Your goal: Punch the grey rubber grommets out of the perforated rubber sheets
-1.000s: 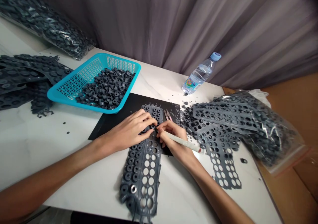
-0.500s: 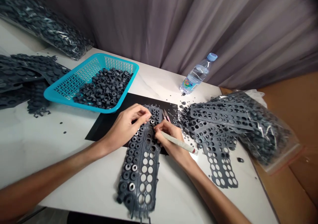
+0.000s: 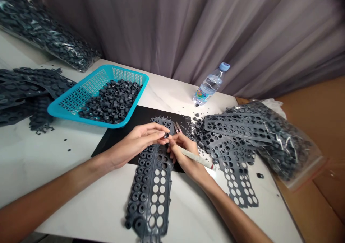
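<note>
A long grey rubber sheet [image 3: 151, 185] studded with small rings and punched holes lies lengthwise in front of me, its far end on a black mat [image 3: 121, 133]. My left hand [image 3: 140, 140] hovers over the sheet's far end and pinches a small grey ring [image 3: 166, 135] at its fingertips. My right hand [image 3: 183, 151] meets it there, gripping a white pen-like tool [image 3: 195, 157] whose tip points at the ring.
A turquoise basket [image 3: 81, 94] of loose grey rings stands at the back left. Emptied grey sheets [image 3: 231, 139] and a clear bag of rings [image 3: 285, 146] pile up on the right. A water bottle [image 3: 208, 85] stands behind. More sheets [image 3: 24, 92] lie far left.
My left hand has lifted off the sheet and now holds a ring pinched at its fingertips against the tool tip. The view shifted slightly, and the sheet sits a little lower.
</note>
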A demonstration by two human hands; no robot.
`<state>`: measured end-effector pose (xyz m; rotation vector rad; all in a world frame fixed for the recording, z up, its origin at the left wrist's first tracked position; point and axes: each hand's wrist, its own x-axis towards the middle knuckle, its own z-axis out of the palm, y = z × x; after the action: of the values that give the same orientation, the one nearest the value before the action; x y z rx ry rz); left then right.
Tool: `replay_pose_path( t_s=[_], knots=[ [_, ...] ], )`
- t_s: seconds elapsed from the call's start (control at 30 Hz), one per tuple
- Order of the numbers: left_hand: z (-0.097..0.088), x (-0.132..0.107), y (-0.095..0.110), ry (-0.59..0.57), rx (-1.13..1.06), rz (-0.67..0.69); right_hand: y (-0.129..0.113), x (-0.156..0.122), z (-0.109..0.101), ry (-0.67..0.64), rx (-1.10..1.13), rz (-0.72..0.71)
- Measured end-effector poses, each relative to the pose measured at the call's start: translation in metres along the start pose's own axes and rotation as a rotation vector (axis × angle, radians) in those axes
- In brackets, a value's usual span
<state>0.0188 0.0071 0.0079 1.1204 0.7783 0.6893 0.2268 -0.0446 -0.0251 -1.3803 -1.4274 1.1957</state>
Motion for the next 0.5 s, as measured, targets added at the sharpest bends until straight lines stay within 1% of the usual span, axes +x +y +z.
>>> replay_pose_path(
  t_s=[0.13, 0.3, 0.5],
  knots=[
    [0.0023, -0.0011, 0.0029, -0.052, -0.022, 0.022, -0.0008, 0.0004, -0.0002, -0.005, -0.012, -0.003],
    [0.0035, -0.0014, 0.0039, -0.106, -0.048, 0.015, -0.0041, 0.0005, 0.001, 0.028, -0.008, -0.001],
    [0.0026, -0.0015, 0.002, -0.118, -0.043, 0.018, -0.0033, 0.001, 0.0007, 0.032, -0.009, 0.011]
  ],
)
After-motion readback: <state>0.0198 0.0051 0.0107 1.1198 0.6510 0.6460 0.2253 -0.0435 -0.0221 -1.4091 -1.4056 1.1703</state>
